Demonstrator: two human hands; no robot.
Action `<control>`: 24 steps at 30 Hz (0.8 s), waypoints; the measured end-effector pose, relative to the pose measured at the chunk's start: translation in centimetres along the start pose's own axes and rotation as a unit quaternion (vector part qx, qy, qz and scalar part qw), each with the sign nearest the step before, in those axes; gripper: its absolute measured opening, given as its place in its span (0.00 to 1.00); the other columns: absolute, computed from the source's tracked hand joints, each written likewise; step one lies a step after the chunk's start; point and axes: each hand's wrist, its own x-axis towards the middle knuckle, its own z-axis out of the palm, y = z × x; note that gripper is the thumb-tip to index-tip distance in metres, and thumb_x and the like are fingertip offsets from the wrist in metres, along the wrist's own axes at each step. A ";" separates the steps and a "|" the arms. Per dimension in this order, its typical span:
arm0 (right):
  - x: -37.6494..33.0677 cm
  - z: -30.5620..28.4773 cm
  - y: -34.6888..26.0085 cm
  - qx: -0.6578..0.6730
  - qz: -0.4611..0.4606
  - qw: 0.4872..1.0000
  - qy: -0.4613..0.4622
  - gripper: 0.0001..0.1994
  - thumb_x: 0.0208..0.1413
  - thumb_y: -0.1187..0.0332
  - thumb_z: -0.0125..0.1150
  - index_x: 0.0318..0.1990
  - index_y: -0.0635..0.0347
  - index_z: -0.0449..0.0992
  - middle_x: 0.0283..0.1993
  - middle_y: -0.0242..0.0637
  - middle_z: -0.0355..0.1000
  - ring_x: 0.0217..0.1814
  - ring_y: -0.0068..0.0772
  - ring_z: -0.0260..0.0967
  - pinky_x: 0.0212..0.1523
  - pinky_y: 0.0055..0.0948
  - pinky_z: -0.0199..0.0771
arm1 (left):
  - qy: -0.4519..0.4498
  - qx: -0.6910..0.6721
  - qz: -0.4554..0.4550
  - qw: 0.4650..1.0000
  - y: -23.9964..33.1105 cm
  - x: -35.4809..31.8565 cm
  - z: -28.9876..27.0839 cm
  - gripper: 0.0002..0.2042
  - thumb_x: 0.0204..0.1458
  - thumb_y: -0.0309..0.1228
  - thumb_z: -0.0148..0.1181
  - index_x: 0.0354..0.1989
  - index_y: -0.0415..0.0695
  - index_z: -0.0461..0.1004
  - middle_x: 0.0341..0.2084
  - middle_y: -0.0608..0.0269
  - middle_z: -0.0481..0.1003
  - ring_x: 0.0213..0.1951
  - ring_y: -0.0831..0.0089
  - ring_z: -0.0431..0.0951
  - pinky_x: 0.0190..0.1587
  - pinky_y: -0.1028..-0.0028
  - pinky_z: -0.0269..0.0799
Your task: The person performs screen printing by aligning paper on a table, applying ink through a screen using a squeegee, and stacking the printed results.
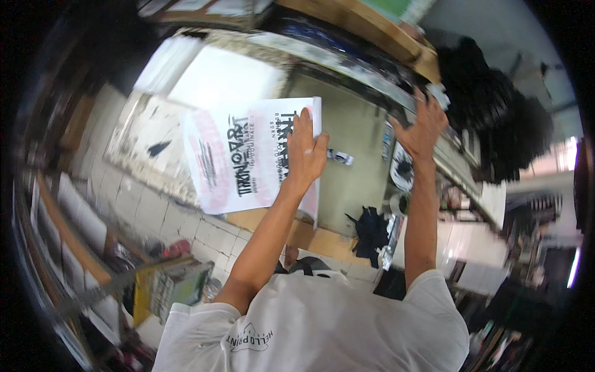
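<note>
My left hand [305, 152] lies on a white sheet [260, 158] printed with black lettering and pink patches. Its fingers stretch over the sheet near the right edge, and the thumb stands apart; I see no grip on the paper. The sheet covers part of a pale greenish board or tabletop [356, 130]. Farther right, my right hand [423, 127] is open with fingers spread, over the board's right edge. Close to its fingertips is a crumpled whitish thing [439, 96]. A small black-and-white item [341, 157] sits on the board, right of the left hand.
Blank white paper [226, 77] lies in a stack at the far left of a stained worktop [133, 133]. A black cloth-like heap [370, 235] is at the near right, and dark bundles [502, 111] hang beyond the right hand. Racks with boards [74, 229] stand at the left.
</note>
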 end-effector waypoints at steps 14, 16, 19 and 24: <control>2.7 -0.6 2.6 0.012 -0.012 1.000 0.004 0.45 0.38 0.40 0.72 0.64 0.53 0.67 0.62 0.53 0.65 0.66 0.53 0.57 0.63 0.53 0.48 | -0.324 0.354 0.033 0.877 -9.0 1.3 6.6 0.47 0.45 0.56 0.66 0.70 0.45 0.55 0.73 0.51 0.48 0.73 0.44 0.41 0.68 0.33 0.32; 3.3 -0.6 2.7 0.011 -0.008 1.000 -0.001 0.44 0.38 0.43 0.73 0.64 0.52 0.67 0.62 0.54 0.65 0.67 0.53 0.56 0.63 0.53 0.47 | -0.347 0.382 0.069 0.854 -10.9 2.3 4.5 0.48 0.40 0.50 0.72 0.70 0.48 0.56 0.73 0.61 0.49 0.74 0.48 0.40 0.69 0.35 0.31; 3.7 -0.5 3.3 0.001 -0.003 1.000 -0.006 0.44 0.36 0.45 0.74 0.65 0.49 0.67 0.63 0.52 0.64 0.68 0.53 0.55 0.65 0.54 0.46 | -0.405 0.353 0.091 0.839 -11.1 5.6 2.4 0.40 0.39 0.42 0.73 0.65 0.48 0.64 0.71 0.62 0.54 0.73 0.47 0.43 0.70 0.36 0.30; 4.5 -0.4 3.9 -0.016 -0.003 1.000 -0.007 0.43 0.40 0.38 0.67 0.64 0.50 0.68 0.62 0.50 0.65 0.68 0.53 0.56 0.65 0.56 0.47 | -0.174 0.217 0.226 0.934 -8.7 11.2 10.8 0.20 0.44 0.41 0.69 0.45 0.45 0.79 0.50 0.56 0.74 0.50 0.50 0.72 0.51 0.47 0.62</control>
